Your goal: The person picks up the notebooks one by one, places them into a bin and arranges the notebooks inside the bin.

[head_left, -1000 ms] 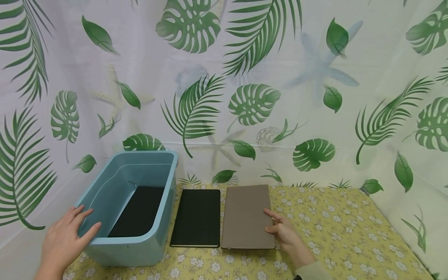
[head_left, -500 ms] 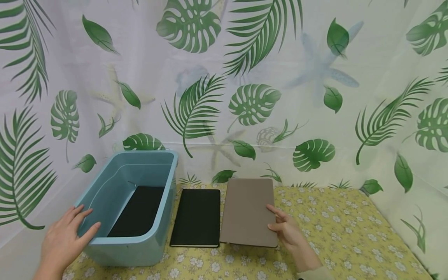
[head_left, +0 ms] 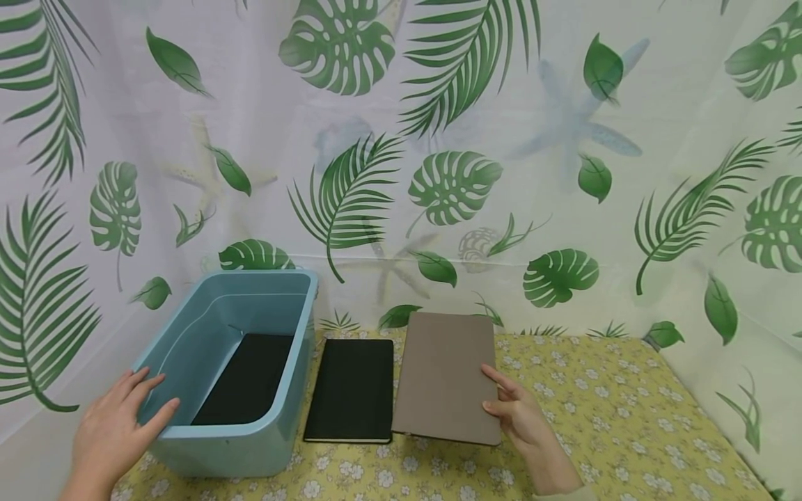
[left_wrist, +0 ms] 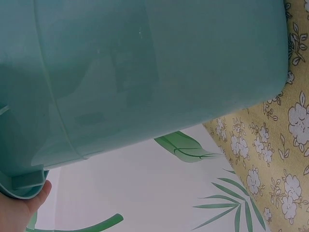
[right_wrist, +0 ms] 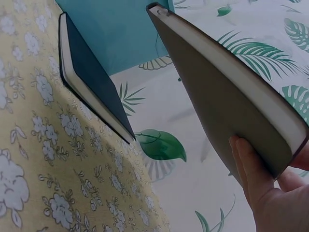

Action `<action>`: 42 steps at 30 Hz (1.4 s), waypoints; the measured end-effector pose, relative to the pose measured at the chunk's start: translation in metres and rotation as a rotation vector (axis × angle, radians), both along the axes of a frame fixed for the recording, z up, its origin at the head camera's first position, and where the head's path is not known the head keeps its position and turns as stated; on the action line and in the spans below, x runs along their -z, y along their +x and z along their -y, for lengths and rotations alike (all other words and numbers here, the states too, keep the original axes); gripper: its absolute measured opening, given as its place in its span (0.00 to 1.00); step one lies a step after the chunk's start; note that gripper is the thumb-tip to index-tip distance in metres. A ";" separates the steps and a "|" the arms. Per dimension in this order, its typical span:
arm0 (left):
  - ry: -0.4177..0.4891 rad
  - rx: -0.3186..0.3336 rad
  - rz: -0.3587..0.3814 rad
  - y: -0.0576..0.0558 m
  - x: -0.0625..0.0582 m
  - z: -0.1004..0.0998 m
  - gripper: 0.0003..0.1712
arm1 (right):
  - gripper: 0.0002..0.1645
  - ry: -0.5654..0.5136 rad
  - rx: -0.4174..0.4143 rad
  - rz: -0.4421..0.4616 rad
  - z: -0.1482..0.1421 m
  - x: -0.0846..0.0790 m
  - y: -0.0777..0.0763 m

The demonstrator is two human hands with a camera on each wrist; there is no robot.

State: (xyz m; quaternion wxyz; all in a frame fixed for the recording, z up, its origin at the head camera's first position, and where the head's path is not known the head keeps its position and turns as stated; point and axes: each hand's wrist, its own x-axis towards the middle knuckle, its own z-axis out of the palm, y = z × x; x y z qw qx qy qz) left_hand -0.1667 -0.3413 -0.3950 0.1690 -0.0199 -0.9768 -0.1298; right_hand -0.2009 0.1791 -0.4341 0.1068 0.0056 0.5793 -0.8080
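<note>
My right hand [head_left: 525, 422] pinches the right edge of a taupe hardcover notebook [head_left: 445, 376], thumb and index finger showing on its cover. In the right wrist view the taupe notebook [right_wrist: 227, 92] is raised and tilted, its pale page edges visible and more fingers [right_wrist: 248, 166] against its other side. Just left of it, a black notebook [head_left: 349, 390] lies flat on the flowered cloth. My left hand [head_left: 119, 421] rests on the near left corner of a blue plastic tub [head_left: 219, 449], fingers spread across the rim. Inside the tub lies a flat black item [head_left: 250, 379], its kind unclear.
A yellow flowered cloth [head_left: 601, 417] covers the table and extends to the right of the notebooks. Behind stands a white curtain [head_left: 464, 90] printed with leaves and starfish. The tub's tall wall rises close beside the black notebook.
My right hand has lifted the taupe notebook off the cloth, its far edge rising, and shifted it slightly right. The left hand, tub and black notebook stay in place.
</note>
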 end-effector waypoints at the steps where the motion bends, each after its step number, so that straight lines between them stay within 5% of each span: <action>1: 0.001 0.001 -0.002 0.000 0.000 0.000 0.34 | 0.42 -0.001 -0.001 -0.003 0.000 0.000 0.000; 23: 0.012 0.009 0.001 0.001 -0.001 0.000 0.34 | 0.40 -0.055 -0.021 -0.073 0.024 -0.006 -0.002; 31: 0.010 0.005 -0.003 0.001 0.000 -0.002 0.34 | 0.39 -0.061 0.040 -0.070 0.040 -0.009 -0.004; 42: 0.001 0.005 0.016 0.001 0.000 0.001 0.35 | 0.39 -0.090 -0.018 -0.102 0.062 -0.017 -0.006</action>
